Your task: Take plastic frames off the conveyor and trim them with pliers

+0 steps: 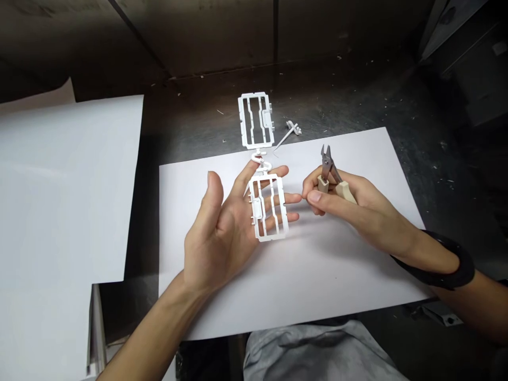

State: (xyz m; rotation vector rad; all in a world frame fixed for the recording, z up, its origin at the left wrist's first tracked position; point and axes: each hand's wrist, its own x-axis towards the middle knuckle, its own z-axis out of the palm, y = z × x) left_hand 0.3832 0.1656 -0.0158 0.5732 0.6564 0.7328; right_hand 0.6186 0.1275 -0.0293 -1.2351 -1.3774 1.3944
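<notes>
My left hand point(226, 238) is palm up with its fingers spread and its thumb standing apart. Across those fingers lies a white moulded plastic frame point(284, 222), joined by a curled sprue point(260, 161) to a second, matching frame point(241, 124) beyond the fingertips. No finger closes around this pair. In my right hand point(361, 206) are side cutters point(327, 161) with beige handles, jaws pointing away from me and slightly apart. The right thumb and index finger meet close to the left fingertips; whether anything small is between them I cannot make out.
Under both hands lies a large white sheet point(317, 280) on a dark metal table point(190, 127). A loose sprue piece point(293, 128) rests at the sheet's far edge, among scattered white scraps. Stacked white sheets point(59, 201) rise on the left. A metal wall point(222, 37) closes off the back.
</notes>
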